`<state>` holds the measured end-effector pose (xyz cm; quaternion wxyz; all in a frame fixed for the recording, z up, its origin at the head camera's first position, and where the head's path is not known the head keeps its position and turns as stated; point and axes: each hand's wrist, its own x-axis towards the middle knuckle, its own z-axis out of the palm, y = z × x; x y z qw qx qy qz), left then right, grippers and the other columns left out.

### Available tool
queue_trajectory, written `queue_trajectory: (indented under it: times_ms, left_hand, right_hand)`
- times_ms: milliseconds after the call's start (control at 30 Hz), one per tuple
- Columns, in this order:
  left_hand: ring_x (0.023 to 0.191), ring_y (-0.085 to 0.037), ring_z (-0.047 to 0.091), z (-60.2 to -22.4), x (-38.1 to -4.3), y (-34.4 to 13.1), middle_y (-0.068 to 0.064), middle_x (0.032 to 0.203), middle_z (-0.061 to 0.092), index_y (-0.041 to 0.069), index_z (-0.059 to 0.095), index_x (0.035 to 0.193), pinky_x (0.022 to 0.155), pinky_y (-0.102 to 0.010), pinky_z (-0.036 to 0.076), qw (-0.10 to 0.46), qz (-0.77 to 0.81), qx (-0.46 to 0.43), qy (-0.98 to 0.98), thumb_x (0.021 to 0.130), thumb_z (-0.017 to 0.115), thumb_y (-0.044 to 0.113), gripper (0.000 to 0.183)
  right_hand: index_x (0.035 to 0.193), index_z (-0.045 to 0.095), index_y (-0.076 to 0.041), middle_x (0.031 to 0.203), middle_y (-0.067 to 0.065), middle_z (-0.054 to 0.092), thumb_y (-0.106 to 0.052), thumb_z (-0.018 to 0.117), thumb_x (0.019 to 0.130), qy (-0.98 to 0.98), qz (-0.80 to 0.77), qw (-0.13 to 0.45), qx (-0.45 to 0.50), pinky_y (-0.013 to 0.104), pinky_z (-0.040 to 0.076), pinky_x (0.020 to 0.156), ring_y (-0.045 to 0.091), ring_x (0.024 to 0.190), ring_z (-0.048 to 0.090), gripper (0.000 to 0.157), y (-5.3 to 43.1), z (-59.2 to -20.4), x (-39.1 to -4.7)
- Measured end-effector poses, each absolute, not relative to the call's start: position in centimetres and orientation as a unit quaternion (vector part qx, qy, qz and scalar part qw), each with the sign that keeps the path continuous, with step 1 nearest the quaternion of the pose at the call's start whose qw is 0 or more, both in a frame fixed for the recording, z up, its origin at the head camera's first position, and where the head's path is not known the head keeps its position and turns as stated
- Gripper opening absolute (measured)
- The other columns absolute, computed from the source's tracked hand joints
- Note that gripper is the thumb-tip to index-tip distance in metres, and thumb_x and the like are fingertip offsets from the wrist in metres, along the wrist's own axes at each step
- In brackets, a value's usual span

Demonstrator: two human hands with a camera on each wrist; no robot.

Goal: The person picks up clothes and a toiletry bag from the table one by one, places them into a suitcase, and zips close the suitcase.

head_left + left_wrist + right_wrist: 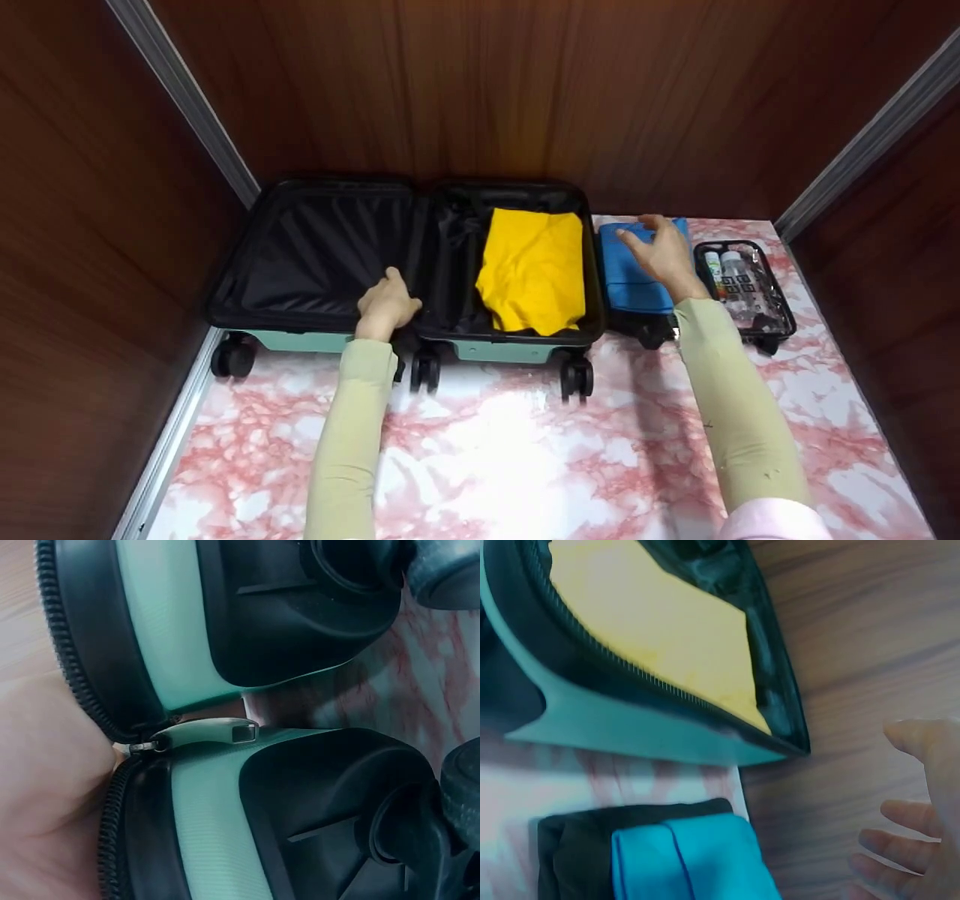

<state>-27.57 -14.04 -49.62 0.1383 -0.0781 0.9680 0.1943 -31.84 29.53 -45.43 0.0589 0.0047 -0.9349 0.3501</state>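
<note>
The open suitcase (pixel 322 255) lies at left, with the left hand (pixel 385 303) at its middle, near edge; I cannot tell if this hand grips. The yellow cloth (pixel 536 270) is in the right half. Then the right hand (pixel 666 256), wide, is above the blue cloth (pixel 624 279); beside it lies the transparent case (pixel 786 311).

Head view: floor (pixel 502 465) with blown-out central glare, soft shadow at right; wall (pixel 480 97) dim. Wrist views: cool, hazy; yellow cloth (pixel 652 622) washed pale, left hand (pixel 49 772) softly blurred.
</note>
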Motion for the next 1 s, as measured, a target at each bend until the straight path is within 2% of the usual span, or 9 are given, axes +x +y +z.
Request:
queue_trajectory:
  times_ms: [133,367,567,1000]
  left_hand:
    - [0.120,-0.044,0.056,-49.7,-27.5,-14.1,-0.024,0.143,0.051,-0.001,0.019,0.159,0.097,-0.054,0.046,0.138,0.196,-0.076,0.968,0.101,0.062,0.033,0.079]
    - [0.119,-0.044,0.056,-49.7,-27.4,-14.1,-0.024,0.144,0.051,-0.001,0.016,0.160,0.097,-0.054,0.045,0.139,0.197,-0.071,0.968,0.102,0.061,0.033,0.081]
    - [0.119,-0.044,0.056,-49.7,-27.5,-14.1,-0.024,0.143,0.051,-0.001,0.018,0.159,0.097,-0.054,0.045,0.134,0.198,-0.073,0.968,0.102,0.061,0.033,0.080]
    - [0.120,-0.045,0.056,-49.7,-27.5,-14.1,-0.025,0.143,0.051,-0.002,0.018,0.159,0.096,-0.054,0.046,0.131,0.200,-0.073,0.968,0.101,0.062,0.033,0.080]
  right_hand:
    - [0.149,0.043,0.007,0.149,0.031,0.043,-0.050,0.061,0.099,-0.940,0.338,0.051,-0.009,0.058,0.031,0.111,0.046,0.136,0.040,0.077,30.6,-45.6,-31.9]
    - [0.149,0.037,0.013,0.148,0.038,0.038,-0.047,0.060,0.099,-0.947,0.317,0.046,-0.025,0.059,0.027,0.113,0.052,0.138,0.034,0.081,32.7,-46.5,-32.1]
    - [0.155,0.026,0.012,0.154,0.039,0.027,-0.051,0.056,0.100,-0.944,0.325,0.007,-0.059,0.060,0.023,0.115,0.052,0.143,0.025,0.088,34.2,-47.3,-31.9]
    - [0.152,0.023,0.018,0.151,0.042,0.029,-0.052,0.051,0.102,-0.934,0.343,-0.027,-0.092,0.060,0.026,0.113,0.056,0.140,0.029,0.091,37.0,-48.2,-31.6]
